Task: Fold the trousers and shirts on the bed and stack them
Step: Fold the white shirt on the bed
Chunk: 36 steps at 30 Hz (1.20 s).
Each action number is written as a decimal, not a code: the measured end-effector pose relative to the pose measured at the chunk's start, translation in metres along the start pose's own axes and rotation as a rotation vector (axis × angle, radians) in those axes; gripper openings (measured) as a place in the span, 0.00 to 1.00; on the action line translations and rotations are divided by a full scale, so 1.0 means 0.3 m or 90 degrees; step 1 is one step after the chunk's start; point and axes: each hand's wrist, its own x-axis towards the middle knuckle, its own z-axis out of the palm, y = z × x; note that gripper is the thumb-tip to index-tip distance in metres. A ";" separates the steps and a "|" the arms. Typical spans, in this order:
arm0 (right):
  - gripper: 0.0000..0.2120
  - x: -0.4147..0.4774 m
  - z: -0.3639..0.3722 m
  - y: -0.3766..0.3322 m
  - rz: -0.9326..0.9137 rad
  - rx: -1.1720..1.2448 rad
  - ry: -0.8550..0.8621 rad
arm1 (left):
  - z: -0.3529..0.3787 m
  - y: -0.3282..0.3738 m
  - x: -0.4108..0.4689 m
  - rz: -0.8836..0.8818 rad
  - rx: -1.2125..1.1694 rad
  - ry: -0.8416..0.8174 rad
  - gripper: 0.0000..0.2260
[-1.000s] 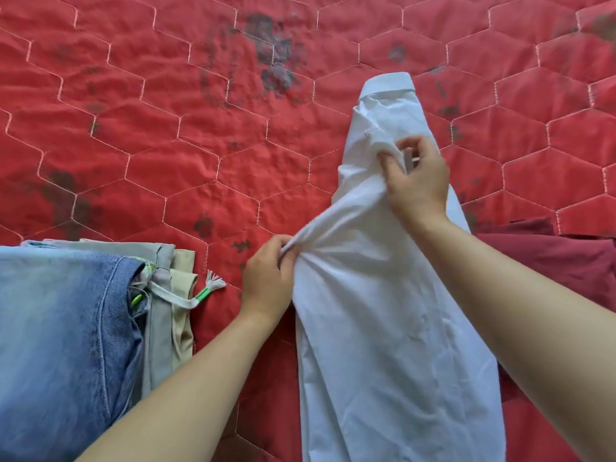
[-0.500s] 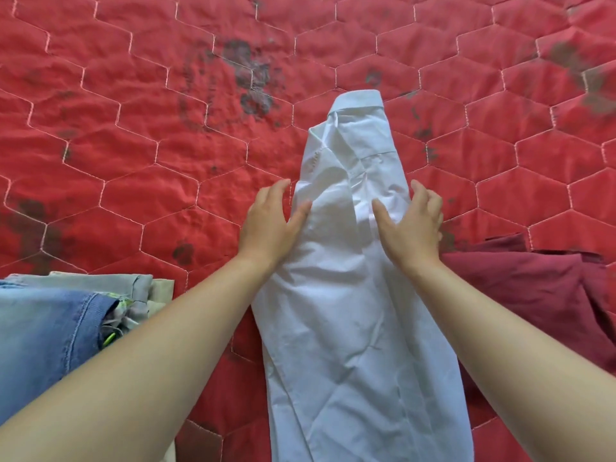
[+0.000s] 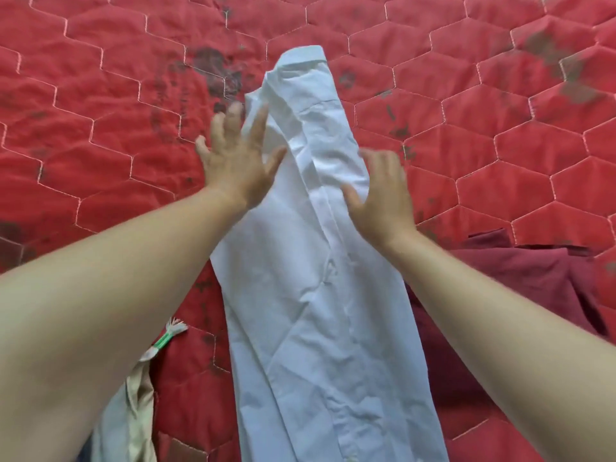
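1. Reaching forward over the bed [image 3: 100,135], the left hand [image 3: 238,161] is palm down with its fingers spread wide and straight, at the left edge of the white shirt [image 3: 320,295]; its thumb and forefinger overlap the cloth
2. The right hand [image 3: 383,198] lies flat and relaxed at the shirt's right edge with the thumb on the fabric; its fingertips are blurred, so I cannot tell how firmly it presses
3. The shirt lies in the middle of the bed as a long narrow strip, wrinkled, with a crease down its length and a stiff band at the far end
4. The bed's cover is red, quilted in hexagons and marked with dark blotches
5. A maroon garment [image 3: 520,278] lies crumpled just right of the shirt
6. Beige cloth [image 3: 140,395] shows at lower left, with a green-and-white drawstring tassel [image 3: 173,330] beside it
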 end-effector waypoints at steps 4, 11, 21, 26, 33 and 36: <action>0.20 -0.265 0.042 0.019 0.003 0.019 -0.086 | 0.070 0.021 -0.291 0.063 -0.061 -0.074 0.25; 0.22 -0.612 0.065 0.043 0.058 -0.135 -0.084 | 0.157 0.026 -0.747 -0.025 -0.078 -0.122 0.26; 0.19 -0.890 -0.002 0.095 0.061 -0.064 -0.104 | 0.170 0.120 -1.119 -0.220 -0.148 -0.198 0.27; 0.04 -0.985 -0.022 0.134 0.098 -0.010 -0.160 | 0.176 0.141 -1.211 -0.171 -0.094 -0.218 0.28; 0.07 -1.083 -0.084 0.180 0.078 -0.045 -0.151 | 0.163 0.148 -1.319 -0.151 -0.080 -0.202 0.27; 0.24 -1.127 -0.098 0.184 0.154 -0.101 -0.106 | 0.158 0.152 -1.348 -0.223 -0.101 -0.147 0.29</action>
